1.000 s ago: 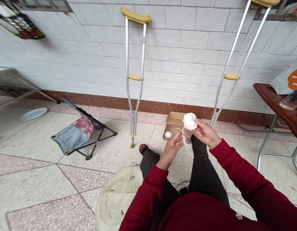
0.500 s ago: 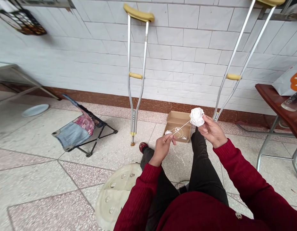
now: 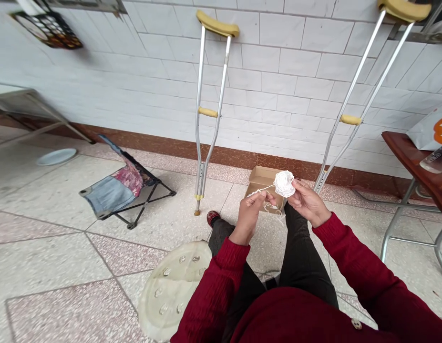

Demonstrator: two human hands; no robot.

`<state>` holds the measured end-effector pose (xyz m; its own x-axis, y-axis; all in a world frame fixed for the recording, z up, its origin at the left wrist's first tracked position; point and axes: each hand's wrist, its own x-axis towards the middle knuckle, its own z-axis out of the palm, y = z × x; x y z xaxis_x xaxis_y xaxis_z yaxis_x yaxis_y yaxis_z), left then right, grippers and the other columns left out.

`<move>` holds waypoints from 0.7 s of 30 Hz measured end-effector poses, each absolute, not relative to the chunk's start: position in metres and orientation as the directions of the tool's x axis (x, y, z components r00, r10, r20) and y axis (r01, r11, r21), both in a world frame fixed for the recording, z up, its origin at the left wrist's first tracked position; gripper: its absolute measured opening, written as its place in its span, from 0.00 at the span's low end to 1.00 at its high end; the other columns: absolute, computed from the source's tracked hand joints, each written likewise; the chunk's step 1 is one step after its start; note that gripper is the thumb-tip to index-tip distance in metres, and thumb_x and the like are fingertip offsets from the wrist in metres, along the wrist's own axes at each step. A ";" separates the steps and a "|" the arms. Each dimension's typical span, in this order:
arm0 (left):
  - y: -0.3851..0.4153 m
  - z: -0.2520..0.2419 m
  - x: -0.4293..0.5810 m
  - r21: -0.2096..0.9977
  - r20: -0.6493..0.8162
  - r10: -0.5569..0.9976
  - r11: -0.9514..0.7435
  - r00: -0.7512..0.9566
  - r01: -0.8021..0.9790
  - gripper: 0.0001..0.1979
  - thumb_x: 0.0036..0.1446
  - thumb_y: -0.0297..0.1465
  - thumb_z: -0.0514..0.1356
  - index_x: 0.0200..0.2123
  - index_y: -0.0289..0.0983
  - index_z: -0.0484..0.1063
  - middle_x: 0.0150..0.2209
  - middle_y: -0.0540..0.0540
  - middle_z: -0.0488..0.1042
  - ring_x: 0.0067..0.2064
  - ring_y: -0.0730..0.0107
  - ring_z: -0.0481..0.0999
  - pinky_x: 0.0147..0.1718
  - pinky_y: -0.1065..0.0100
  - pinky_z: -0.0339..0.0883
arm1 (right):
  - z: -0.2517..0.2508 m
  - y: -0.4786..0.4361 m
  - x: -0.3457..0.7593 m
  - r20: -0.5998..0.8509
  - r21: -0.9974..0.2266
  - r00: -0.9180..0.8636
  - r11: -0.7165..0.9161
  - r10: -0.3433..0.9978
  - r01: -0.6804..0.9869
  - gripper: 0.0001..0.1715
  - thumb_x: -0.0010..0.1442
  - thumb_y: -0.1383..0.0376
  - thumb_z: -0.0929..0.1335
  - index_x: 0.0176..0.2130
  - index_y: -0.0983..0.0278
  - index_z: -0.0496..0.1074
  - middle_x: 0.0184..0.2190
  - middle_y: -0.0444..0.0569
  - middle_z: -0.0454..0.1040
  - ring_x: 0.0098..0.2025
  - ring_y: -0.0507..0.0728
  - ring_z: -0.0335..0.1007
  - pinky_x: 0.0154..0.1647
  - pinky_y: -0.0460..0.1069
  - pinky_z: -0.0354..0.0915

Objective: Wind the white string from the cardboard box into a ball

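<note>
My right hand (image 3: pixel 306 202) is closed around a ball of white string (image 3: pixel 284 183), held above my knees. A short strand runs from the ball to my left hand (image 3: pixel 251 214), which pinches the white string (image 3: pixel 262 190) between thumb and fingers. More loose string dangles between the two hands. Just behind them on the floor sits an open cardboard box (image 3: pixel 260 177), partly hidden by my hands. Both sleeves are dark red.
One crutch (image 3: pixel 206 109) leans on the tiled wall; another crutch (image 3: pixel 353 105) leans at the right. A folding stool (image 3: pixel 120 188) stands left, with a plate (image 3: pixel 56 156) beyond it. A round plastic lid (image 3: pixel 170 290) lies by my left leg. A brown table (image 3: pixel 414 162) holds a bottle.
My left hand moved up and right toward the ball, shortening the strand. The ball came down slightly and closer to the left hand. The view shifted a little.
</note>
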<state>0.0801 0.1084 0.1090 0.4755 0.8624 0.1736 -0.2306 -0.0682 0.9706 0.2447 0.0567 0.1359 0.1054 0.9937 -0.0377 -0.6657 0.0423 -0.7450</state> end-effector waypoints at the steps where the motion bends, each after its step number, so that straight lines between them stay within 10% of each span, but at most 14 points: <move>1: 0.109 0.111 0.078 0.973 0.165 0.871 -0.069 0.463 -0.219 0.18 0.61 0.41 0.55 0.25 0.35 0.74 0.29 0.45 0.78 0.42 0.59 0.76 0.50 0.60 0.63 | 0.133 0.055 0.246 -0.051 -0.755 0.109 0.033 0.993 -0.655 0.12 0.52 0.62 0.74 0.35 0.66 0.74 0.24 0.41 0.72 0.14 0.43 0.51 0.09 0.39 0.47; 21: 0.107 0.061 0.045 0.980 0.035 0.858 0.070 0.513 -0.185 0.19 0.60 0.40 0.54 0.21 0.37 0.69 0.15 0.50 0.69 0.33 0.62 0.77 0.41 0.63 0.67 | 0.130 0.070 0.314 -0.106 -0.800 0.499 0.225 0.860 -0.557 0.10 0.50 0.63 0.75 0.32 0.64 0.73 0.23 0.40 0.74 0.14 0.43 0.53 0.08 0.38 0.51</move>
<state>0.0451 0.1068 0.0608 0.5130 0.8576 0.0353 -0.1850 0.0703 0.9802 0.3139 0.0699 0.1296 0.4993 0.8600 -0.1055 -0.5567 0.2251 -0.7996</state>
